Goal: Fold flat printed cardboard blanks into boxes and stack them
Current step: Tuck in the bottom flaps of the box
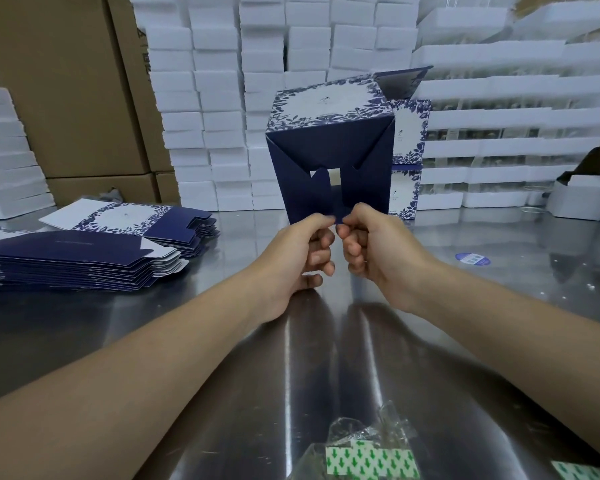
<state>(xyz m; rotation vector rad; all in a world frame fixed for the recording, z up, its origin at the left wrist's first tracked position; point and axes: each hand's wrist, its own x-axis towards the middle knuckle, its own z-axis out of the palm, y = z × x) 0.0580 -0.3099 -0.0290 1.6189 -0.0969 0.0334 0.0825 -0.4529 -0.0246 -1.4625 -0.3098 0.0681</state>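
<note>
A navy and white floral-printed box [329,147] is held up above the steel table, its bottom facing me. The navy bottom flaps are folded inward, leaving a small square gap in the middle. My left hand [305,251] and my right hand [371,247] pinch the lower edge of the bottom flap side by side, fingers curled. Its lid flap [400,81] sticks up at the far top right. A pile of flat printed blanks [84,261] lies on the table at the left. Two finished boxes [407,161] stand stacked behind the held box.
The shiny steel table [222,323] spreads below my arms. Walls of white foam boxes [222,98] and brown cartons [66,98] stand behind. A clear bag with green-arrow stickers [368,452] lies at the near edge. A small white open box [582,195] sits at the right.
</note>
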